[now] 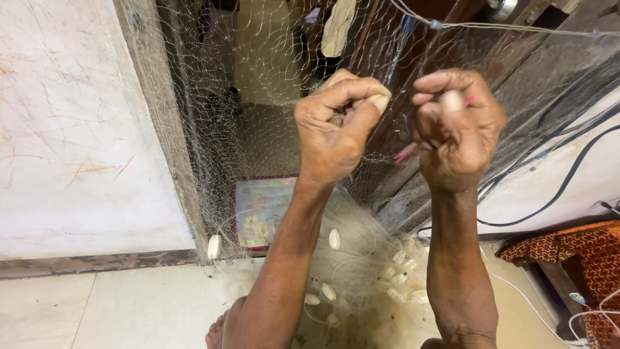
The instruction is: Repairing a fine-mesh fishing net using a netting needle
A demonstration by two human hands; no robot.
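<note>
Starting at the left, we see a pale plastered wall [77,129] scored with faint orange scratches, standing above a cream tiled floor [129,310]. Next comes the fine, translucent mesh fishing net [213,116], hanging in front of a dark doorway and spilling down into a heap on the floor, where small white oval floats [334,239] lie scattered through it; one more float [214,246] sits at the foot of the wall.

Our left hand [336,126] is raised at the middle of the view, closed into a fist that pinches a few strands of the net between thumb and forefinger. Just beside it, our right hand [455,129] is also closed, gripping a slim pink netting needle [407,154] whose tip pokes out below the fist; the hand is blurred, so we cannot tell how the fingers sit on it. Both hands hold the mesh taut between them, well above the heap.

Further right, black cables [568,174] run along the wall, and an orange patterned cloth [581,252] covers something low, with a thin white cord [529,304] trailing over the floor nearby.

We judge the main risk to be snagging: the needle could catch neighbouring meshes, or too hard a pull could snap the fine thread. The loose heap near our foot [216,333] could also tangle.
</note>
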